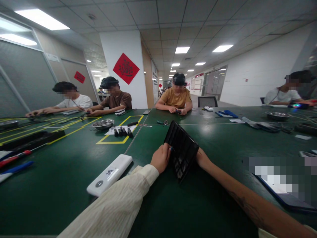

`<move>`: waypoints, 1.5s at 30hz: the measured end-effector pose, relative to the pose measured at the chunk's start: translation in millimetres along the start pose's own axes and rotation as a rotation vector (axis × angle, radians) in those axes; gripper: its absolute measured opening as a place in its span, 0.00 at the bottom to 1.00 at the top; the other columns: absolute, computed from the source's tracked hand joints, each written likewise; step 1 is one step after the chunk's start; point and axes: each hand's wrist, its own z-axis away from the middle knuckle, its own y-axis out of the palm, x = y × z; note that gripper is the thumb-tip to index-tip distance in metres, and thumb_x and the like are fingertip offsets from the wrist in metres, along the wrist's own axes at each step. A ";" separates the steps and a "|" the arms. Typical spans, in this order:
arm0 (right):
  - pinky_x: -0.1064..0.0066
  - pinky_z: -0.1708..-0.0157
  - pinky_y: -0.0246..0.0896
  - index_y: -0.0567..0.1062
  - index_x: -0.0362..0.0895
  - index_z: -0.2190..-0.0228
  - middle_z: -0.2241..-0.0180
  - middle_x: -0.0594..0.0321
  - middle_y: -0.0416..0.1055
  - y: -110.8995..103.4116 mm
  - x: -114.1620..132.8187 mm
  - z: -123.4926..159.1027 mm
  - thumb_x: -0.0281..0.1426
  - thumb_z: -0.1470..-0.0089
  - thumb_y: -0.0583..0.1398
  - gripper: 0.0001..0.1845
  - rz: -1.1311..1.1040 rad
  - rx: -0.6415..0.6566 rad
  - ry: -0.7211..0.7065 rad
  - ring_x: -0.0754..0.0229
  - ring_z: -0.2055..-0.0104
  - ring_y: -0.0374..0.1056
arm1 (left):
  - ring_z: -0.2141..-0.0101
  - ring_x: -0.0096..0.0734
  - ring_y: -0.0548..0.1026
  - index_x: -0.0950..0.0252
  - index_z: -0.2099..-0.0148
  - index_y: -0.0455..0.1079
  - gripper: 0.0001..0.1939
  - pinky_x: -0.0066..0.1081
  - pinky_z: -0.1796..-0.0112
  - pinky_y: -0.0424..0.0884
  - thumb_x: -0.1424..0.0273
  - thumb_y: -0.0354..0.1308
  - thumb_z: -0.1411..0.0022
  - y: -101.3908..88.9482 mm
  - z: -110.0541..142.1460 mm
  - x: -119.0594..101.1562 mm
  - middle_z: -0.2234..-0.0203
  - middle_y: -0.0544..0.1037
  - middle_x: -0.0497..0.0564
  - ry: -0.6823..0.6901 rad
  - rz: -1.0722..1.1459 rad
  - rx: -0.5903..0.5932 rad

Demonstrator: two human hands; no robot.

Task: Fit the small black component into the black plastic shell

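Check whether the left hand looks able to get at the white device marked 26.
Probably yes, but it would first have to release the black tray. The white device lies near the left hand and beside its sleeve, with nothing on top.

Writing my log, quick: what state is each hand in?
Left hand: closed, holding the black panel by its left edge.
Right hand: at the panel's right edge, fingers hidden behind it; open or closed can't be told.

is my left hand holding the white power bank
No, the white power bank lies on the green table, while the left hand grips the glossy black panel.
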 end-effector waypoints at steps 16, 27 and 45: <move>0.68 0.75 0.60 0.68 0.47 0.57 0.73 0.63 0.70 -0.4 8.1 6.6 0.50 0.49 0.48 0.26 0.015 0.118 0.075 0.60 0.75 0.64 | 0.65 0.33 0.66 0.63 0.62 0.58 0.10 0.33 0.63 0.65 0.68 0.37 0.36 -2.1 -1.2 0.9 0.67 0.67 0.52 0.047 -0.226 -0.005; 0.70 0.80 0.58 0.68 0.46 0.57 0.77 0.64 0.69 0.7 3.8 5.8 0.49 0.49 0.48 0.26 0.009 0.108 0.073 0.62 0.80 0.62 | 0.64 0.34 0.66 0.63 0.63 0.58 0.10 0.34 0.62 0.65 0.67 0.37 0.36 -2.1 -0.9 4.1 0.68 0.68 0.52 0.055 -0.254 0.013; 0.71 0.82 0.55 0.68 0.47 0.58 0.80 0.65 0.67 0.3 11.9 7.3 0.49 0.50 0.49 0.24 -0.001 0.127 0.098 0.63 0.81 0.60 | 0.65 0.34 0.66 0.63 0.65 0.60 0.13 0.33 0.62 0.65 0.67 0.35 0.35 -0.7 -1.5 4.7 0.68 0.69 0.53 -0.004 -0.280 -0.008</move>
